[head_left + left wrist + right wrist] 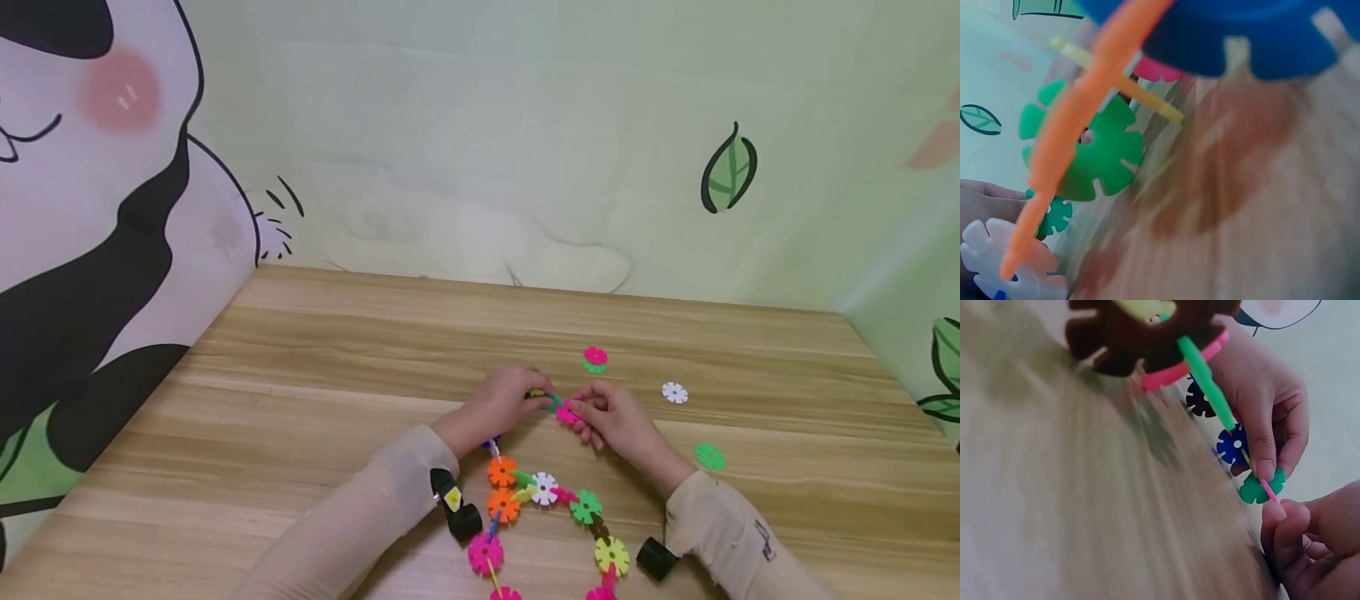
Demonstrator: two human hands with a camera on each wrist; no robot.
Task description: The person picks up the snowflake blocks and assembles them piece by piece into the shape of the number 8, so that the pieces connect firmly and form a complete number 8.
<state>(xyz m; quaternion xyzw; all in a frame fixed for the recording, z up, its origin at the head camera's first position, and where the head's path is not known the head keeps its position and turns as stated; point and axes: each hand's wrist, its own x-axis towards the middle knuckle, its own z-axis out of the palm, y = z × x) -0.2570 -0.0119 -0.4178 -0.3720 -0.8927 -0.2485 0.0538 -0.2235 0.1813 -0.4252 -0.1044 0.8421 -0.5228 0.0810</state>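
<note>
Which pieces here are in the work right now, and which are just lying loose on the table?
In hand:
left hand on green disc
right hand on pink disc
disc chain

Lying about:
pink-green discs
white disc
green loose disc

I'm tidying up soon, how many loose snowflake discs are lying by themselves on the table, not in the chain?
3: a pink disc beyond the hands, a white disc to its right, and a green disc nearer the right sleeve. Others may hide under the arms.

A child's play corner (home or nursery): panda wallpaper (97, 208), wooden table (375, 350), snowflake discs (543, 489).
</note>
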